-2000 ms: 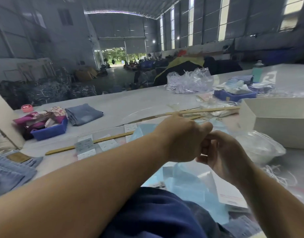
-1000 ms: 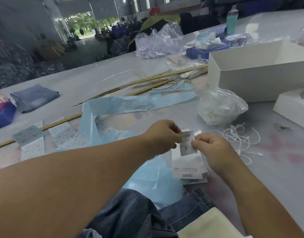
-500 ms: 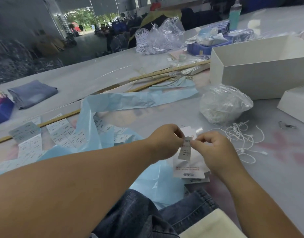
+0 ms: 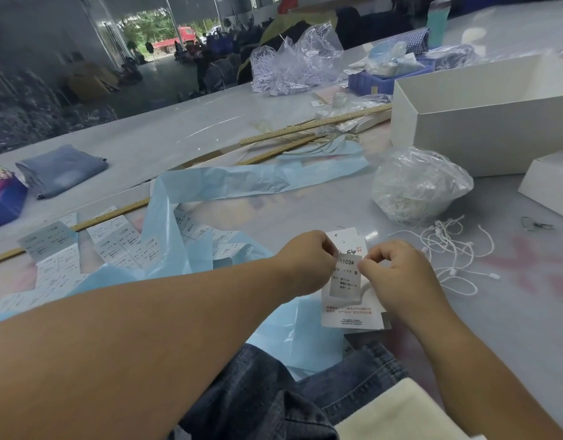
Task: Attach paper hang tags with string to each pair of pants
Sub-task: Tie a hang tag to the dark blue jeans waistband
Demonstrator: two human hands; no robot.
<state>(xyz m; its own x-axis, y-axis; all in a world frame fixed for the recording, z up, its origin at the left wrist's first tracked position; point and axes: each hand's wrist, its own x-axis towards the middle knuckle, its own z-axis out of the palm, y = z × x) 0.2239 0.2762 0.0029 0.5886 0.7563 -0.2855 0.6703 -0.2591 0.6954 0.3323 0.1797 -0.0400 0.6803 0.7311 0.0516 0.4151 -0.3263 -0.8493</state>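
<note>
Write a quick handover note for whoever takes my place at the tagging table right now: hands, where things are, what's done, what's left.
Left hand and right hand: both pinch the small grey size sticker printed 1103# M, held over the white paper hang tag on the grey table.
Loose white strings lie right of the hands; more sit in the clear plastic bag.
Dark denim pants lie at the near edge.
Sheets of size stickers lie left, partly under blue paper.
Done: sticker picked.
Left: stick it on, thread string, tie tag to pants.
</note>
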